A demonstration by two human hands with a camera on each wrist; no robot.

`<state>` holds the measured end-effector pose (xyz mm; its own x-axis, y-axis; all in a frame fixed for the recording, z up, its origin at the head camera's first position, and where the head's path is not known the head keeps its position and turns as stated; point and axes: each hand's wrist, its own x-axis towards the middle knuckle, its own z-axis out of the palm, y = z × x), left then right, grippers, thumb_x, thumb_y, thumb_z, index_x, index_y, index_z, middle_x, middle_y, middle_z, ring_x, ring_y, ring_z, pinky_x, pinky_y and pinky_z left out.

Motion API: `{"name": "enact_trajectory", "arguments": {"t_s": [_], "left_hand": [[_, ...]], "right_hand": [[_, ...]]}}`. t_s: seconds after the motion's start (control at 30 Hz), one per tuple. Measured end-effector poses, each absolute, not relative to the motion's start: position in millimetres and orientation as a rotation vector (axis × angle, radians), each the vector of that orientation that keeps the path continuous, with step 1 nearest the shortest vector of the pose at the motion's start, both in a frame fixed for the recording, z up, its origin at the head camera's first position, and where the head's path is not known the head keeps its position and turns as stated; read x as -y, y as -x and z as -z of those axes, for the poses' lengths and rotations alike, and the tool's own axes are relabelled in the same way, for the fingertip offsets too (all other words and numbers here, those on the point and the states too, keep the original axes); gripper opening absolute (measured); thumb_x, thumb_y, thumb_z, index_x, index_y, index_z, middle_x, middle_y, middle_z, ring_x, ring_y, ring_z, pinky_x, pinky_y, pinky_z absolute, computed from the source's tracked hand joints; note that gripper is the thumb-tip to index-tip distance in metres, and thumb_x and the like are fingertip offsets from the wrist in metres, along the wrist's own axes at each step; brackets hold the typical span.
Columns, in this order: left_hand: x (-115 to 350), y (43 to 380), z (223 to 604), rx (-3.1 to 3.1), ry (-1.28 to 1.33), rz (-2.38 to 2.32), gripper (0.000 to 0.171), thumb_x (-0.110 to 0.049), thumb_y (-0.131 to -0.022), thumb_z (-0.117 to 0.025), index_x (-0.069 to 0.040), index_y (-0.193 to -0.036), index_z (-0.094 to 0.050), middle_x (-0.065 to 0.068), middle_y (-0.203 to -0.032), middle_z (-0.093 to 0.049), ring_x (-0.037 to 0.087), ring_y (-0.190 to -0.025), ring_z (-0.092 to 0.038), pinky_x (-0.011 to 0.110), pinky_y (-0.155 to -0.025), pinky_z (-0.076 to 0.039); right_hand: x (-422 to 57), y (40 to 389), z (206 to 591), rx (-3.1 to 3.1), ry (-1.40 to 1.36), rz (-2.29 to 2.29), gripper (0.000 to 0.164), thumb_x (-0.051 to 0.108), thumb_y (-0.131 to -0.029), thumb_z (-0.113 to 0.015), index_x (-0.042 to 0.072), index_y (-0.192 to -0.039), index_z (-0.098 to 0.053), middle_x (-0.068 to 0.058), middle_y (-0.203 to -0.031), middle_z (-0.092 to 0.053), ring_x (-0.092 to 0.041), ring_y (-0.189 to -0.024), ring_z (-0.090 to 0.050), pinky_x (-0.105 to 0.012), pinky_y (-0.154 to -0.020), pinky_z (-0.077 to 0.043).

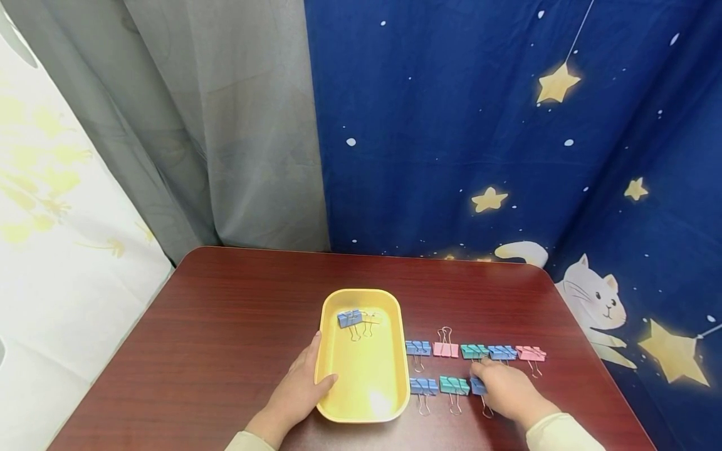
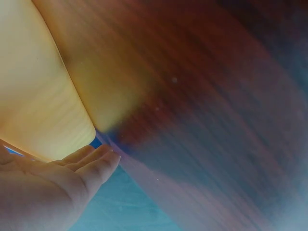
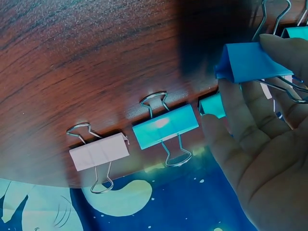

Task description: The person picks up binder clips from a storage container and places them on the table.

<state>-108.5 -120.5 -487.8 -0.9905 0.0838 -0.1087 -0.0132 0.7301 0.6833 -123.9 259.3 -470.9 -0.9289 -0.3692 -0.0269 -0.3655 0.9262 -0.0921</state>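
A yellow tray (image 1: 361,369) stands on the table, its near left side held by my left hand (image 1: 296,385). The thumb reaches over the rim, and in the left wrist view the fingers (image 2: 98,168) lie along the outer wall. Inside the tray are a blue binder clip (image 1: 350,319) and a yellow binder clip (image 1: 370,318). My right hand (image 1: 510,389) pinches another blue binder clip (image 3: 250,62) at the right end of the front row. Left of it lie a green binder clip (image 1: 454,385) and a blue one.
Behind the right hand runs a back row of blue, pink (image 1: 445,349), green (image 1: 475,351), blue and pink binder clips, close to the tray's right side. The dark red table (image 1: 225,326) ends at a grey curtain (image 1: 259,156) and a blue starry curtain (image 1: 429,125).
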Motion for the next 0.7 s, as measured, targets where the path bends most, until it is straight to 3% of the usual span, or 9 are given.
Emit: {"name": "enact_trajectory", "arguments": {"t_s": [0.1, 0.7], "left_hand": [[120.7, 108.6, 487.9, -2.803, -0.065, -1.107, 0.086, -0.033, -0.089, -0.067, -0.010, -0.155, -0.017, 0.019, -0.152, -0.034, 0.038, -0.139, -0.033, 0.056, -0.108, -0.032], [120.9, 109.5, 485.7, -2.798, -0.073, -1.099, 0.086, -0.033, -0.089, -0.067, -0.009, -0.155, -0.016, 0.020, -0.151, -0.034, 0.039, -0.139, -0.032, 0.057, -0.108, -0.032]], "right_hand": [[-259.2, 123.1, 473.4, -3.046, 0.598, 0.120, 0.033, -0.001, -0.060, -0.077, 0.017, -0.077, -0.054, 0.006, -0.075, -0.048, -0.016, -0.067, -0.054, -0.038, -0.059, -0.049], [-255.5, 121.3, 479.6, -3.075, 0.702, 0.003, 0.029, -0.004, -0.060, -0.074, 0.012, -0.079, -0.060, 0.000, -0.076, -0.056, -0.024, -0.074, -0.060, -0.043, -0.067, -0.054]]}}
